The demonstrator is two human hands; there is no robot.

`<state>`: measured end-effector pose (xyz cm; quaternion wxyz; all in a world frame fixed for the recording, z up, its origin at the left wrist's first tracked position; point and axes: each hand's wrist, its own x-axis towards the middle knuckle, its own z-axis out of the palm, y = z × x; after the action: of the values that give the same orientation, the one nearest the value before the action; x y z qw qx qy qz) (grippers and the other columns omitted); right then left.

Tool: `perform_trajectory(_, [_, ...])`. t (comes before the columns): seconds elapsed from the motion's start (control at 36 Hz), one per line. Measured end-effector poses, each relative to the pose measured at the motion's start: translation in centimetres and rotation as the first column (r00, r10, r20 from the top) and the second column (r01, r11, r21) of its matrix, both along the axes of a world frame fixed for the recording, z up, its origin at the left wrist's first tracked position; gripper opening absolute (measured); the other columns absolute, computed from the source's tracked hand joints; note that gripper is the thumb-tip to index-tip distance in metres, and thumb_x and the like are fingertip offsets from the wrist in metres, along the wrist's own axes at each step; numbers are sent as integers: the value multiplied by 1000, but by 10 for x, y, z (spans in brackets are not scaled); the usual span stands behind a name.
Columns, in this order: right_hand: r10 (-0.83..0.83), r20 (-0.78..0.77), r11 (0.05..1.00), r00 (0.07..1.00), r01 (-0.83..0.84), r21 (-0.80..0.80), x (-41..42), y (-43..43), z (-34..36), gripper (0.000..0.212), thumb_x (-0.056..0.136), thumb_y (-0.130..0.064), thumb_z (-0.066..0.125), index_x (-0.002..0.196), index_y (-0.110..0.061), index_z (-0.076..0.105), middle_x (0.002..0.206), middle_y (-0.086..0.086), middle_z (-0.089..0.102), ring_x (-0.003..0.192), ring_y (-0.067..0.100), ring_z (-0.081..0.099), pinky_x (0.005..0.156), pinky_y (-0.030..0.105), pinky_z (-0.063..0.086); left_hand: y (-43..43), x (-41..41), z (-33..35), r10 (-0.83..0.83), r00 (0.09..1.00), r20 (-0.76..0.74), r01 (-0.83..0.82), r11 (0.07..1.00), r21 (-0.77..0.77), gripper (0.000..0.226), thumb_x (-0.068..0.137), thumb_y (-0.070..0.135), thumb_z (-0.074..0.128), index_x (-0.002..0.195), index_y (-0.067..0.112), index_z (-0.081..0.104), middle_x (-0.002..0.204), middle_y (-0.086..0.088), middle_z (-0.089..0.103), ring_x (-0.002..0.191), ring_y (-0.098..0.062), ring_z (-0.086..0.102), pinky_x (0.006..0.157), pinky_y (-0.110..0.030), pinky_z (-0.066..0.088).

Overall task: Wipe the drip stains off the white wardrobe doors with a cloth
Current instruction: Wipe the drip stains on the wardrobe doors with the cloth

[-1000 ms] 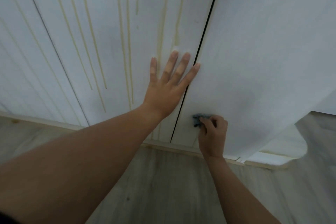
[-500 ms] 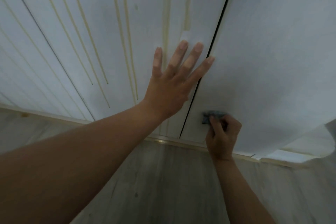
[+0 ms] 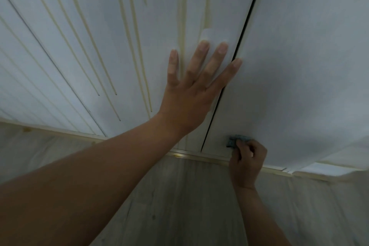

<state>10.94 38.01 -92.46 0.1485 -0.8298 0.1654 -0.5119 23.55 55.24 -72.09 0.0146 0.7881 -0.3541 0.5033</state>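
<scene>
Far left: wardrobe door (image 3: 30, 78), white, with thin pale-yellow streaks running down it. The upper edge is cut off by the frame.

Middle door (image 3: 155, 16): drip stains (image 3: 137, 50) are yellowish, long and narrow. Several end partway down and two broader ones run toward the bottom rail (image 3: 199, 155). Where they start is out of view.

My left hand (image 3: 191, 94) lies flat on the middle door, fingers straight and spread, holding nothing. I count four fingers and cannot see the thumb. The rightmost fingertip crosses the dark gap (image 3: 239, 42) onto the next door's edge. The hand covers part of the broad stains.

Cloth (image 3: 233, 141): small, blue-grey, bunched. It is low on the right door (image 3: 309, 56), just right of the gap and just above the rail, touching the surface. Only its upper left corner shows.

My right hand (image 3: 247, 162) has its fingers curled round the cloth, gripping it.

I make out no streaks on the right door, though the light is dim. Its lower right corner is blurred.

Grey wood-look floor (image 3: 189, 205) below.
</scene>
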Motion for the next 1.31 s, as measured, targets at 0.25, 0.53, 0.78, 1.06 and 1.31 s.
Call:
perform_trajectory(0.25, [245,-570,816,785,151,558,-20,5,-71,27,95,-10,56,116,-20,70,120,6,53,111,28,52,94,33,45,3,-1,2,53,998,-25,-51,996,72,105,78,32,72,165,29,13,167,-8,9,153,-37,11,117,-71,16])
perform_trajectory(0.53, [-161,-563,523,810,554,648,-87,-83,-88,41,92,-26,53,118,-2,73,99,29,65,90,41,59,83,45,50,11,-7,4,44,993,-109,-27,988,155,119,73,41,83,166,26,9,166,-13,-2,152,-41,5,116,-74,6])
perform_trajectory(0.78, [-53,-809,555,586,691,464,-91,-156,-93,33,95,-19,59,120,1,68,103,29,63,97,46,61,89,48,52,18,-8,-10,49,978,-201,3,969,249,139,62,39,94,166,29,2,165,-12,-19,153,-39,-26,116,-73,-8])
perform_trajectory(1.06, [90,-868,853,488,412,320,-34,-66,-78,29,92,-16,59,115,-22,77,123,14,67,107,36,63,96,39,50,11,1,-34,48,995,-83,-34,986,165,122,74,20,86,166,27,6,167,-15,-25,151,-38,-31,115,-76,1])
perform_trajectory(1.31, [552,-797,829,246,-55,557,46,83,-101,35,99,-21,54,132,-25,66,150,8,44,141,31,32,114,30,21,17,-3,-30,17,994,-106,4,982,187,114,79,12,79,165,30,6,167,-15,-3,155,-43,-11,118,-75,4])
